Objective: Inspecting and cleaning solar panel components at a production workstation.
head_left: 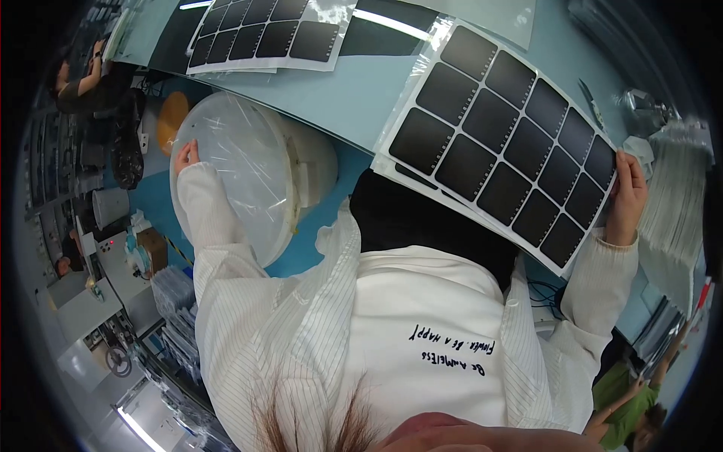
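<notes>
My right hand point(626, 197) grips the right edge of a white sheet point(461, 129) that bears rows of black rounded squares. The sheet lies tilted across the table's near edge, partly overhanging it, with at least one more sheet beneath. Over at the left, my left hand point(187, 155) is at the far rim of a round whitish bin point(290, 177). Its fingers are drawn together; whatever they may hold is too small to make out. Thin clear strips point(245, 154) lie in the bin's mouth.
Similar black-squared sheets point(263, 34) lie farther back on the blue-green table point(324, 94). Tweezers point(593, 104) and a tall stack of white sheets point(678, 196) are at the right. An orange stool point(172, 113) stands beyond the bin. Co-workers point(79, 87) sit at the far left and lower right.
</notes>
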The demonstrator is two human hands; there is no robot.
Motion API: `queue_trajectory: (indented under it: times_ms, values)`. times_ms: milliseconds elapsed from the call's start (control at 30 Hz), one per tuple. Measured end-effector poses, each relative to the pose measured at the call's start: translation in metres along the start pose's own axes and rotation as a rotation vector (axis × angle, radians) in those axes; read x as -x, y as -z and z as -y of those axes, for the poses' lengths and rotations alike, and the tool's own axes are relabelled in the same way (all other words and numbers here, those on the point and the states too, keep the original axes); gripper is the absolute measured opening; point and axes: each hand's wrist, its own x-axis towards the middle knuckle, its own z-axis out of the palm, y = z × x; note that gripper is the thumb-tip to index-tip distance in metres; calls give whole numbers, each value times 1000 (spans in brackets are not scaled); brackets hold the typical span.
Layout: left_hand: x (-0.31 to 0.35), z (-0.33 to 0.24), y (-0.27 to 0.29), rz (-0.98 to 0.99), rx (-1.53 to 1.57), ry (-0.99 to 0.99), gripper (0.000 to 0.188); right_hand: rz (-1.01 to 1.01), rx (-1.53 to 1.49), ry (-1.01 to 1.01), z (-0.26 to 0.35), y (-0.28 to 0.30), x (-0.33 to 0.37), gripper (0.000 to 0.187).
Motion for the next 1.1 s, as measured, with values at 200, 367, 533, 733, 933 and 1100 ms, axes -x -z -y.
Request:
queue_trajectory:
  times_ms: [200,367,533,733,933,1100]
  values:
    - [2,-28,-18,-96,-648,-173,29,-24,-3,0,-7,4,-2,13]
    - [12,-38,-75,211,-566,-114,40,-69,19,19,0,6,1,14]
    - [33,30,-114,423,-284,209,57,-48,37,-5,-3,9,-1,14]
    - [-34,112,-22,26,390,142,67,41,-62,-24,-20,10,-6,16]
    - [73,-213,-30,-152,347,-387,12,-14,48,-48,8,13,8,22]
    - [127,-370,-5,218,181,-969,1,162,-54,-195,33,17,19,25]
